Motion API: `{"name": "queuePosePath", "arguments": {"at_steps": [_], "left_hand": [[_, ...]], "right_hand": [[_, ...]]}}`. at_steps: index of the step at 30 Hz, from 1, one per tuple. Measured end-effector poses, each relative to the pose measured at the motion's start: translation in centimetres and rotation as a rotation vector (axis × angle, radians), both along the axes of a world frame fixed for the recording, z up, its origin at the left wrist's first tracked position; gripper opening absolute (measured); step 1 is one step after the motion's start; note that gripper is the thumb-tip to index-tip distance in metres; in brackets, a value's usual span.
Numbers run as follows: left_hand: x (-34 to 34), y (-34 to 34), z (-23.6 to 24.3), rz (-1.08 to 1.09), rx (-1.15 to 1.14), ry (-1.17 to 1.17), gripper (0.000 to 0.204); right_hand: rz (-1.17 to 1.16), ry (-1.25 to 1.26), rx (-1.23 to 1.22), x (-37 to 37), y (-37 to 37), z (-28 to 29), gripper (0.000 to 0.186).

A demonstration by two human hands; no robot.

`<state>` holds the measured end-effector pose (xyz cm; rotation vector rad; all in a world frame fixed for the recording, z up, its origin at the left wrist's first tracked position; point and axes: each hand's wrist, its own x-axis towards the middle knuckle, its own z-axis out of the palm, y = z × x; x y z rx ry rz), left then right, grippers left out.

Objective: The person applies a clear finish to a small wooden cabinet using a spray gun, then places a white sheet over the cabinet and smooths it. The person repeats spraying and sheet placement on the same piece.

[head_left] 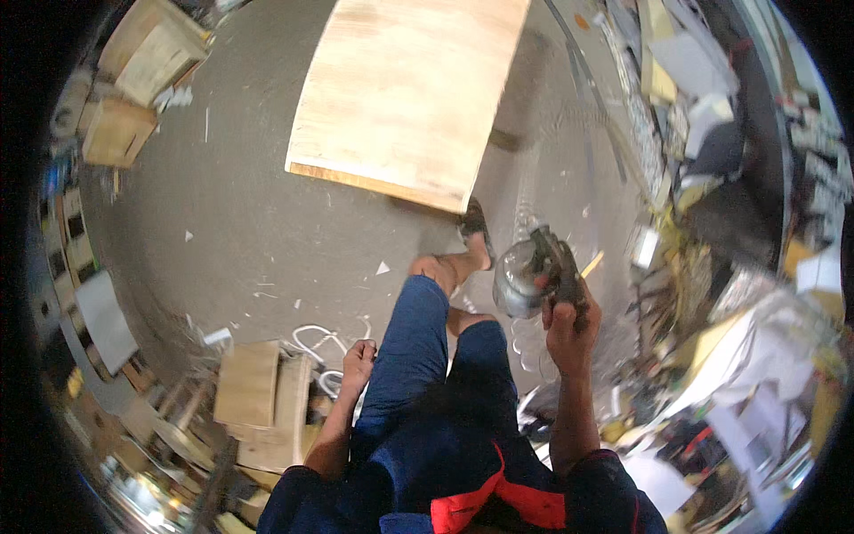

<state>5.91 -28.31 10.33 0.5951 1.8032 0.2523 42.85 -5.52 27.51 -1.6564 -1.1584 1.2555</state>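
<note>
My right hand (569, 334) grips a dark spray gun (556, 262) with a grey metal cup (518, 283), held out beside my right knee. A clear coiled hose (527, 351) shows below it. My left hand (358, 360) hangs by my left thigh, fingers curled, with nothing visible in them. In front of me is a large pale plywood panel (400, 93) with a darker strip along its near edge; my foot (474, 233) is near that edge's right corner.
Stacked wooden boards (245, 387) and white hose or cable loops (313, 340) lie at lower left. Wooden boxes (120, 129) stand at upper left. Jumbled sheets, offcuts and scraps (743, 418) line the right side. Small scraps (382, 268) dot the concrete floor (222, 231).
</note>
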Motion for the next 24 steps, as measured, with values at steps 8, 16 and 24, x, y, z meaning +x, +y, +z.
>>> {"name": "queuePosePath", "arguments": {"at_steps": [8, 16, 24], "left_hand": [[-19.4, -2.5, 0.7, -0.057, -0.071, -0.037, 0.032], [-41.7, 5.3, 0.4, -0.407, -0.082, 0.074, 0.027], [-51.6, 19.6, 2.1, -0.438, -0.154, 0.173, 0.039]], "right_hand": [[-0.421, -0.036, -0.033, -10.9, -5.9, -0.5, 0.06], [-0.592, -0.212, -0.016, -26.0, -6.2, -0.5, 0.064], [-0.69, -0.026, -0.037, -39.2, -4.5, 0.4, 0.067]]}}
